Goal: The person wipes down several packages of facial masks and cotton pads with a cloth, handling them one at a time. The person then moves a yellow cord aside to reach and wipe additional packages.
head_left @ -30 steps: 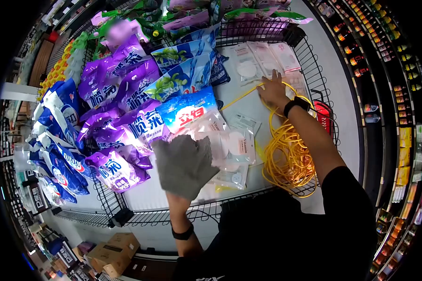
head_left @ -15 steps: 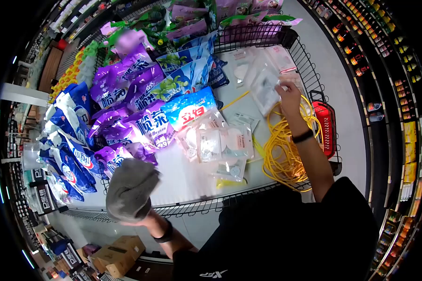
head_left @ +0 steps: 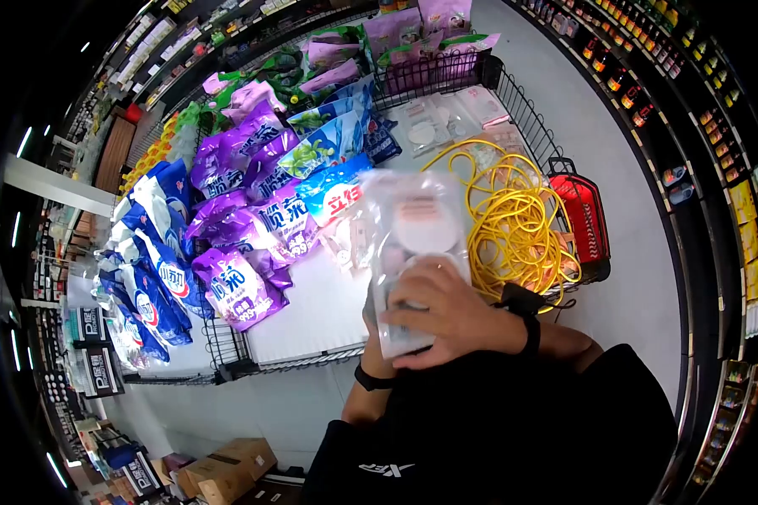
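Right hand [head_left: 456,316] has its fingers wrapped across a clear packet [head_left: 413,252], lifted up close, probably to read it. Left hand's mostly hidden behind, looks like it's gripping too. Yellow cord [head_left: 514,220] sits at 2 o'clock on the surface [head_left: 312,311].

- Clear plastic packet [head_left: 413,244]: held upright close to the camera, above the table edge; showed round white pads inside; lower part covered by hands.
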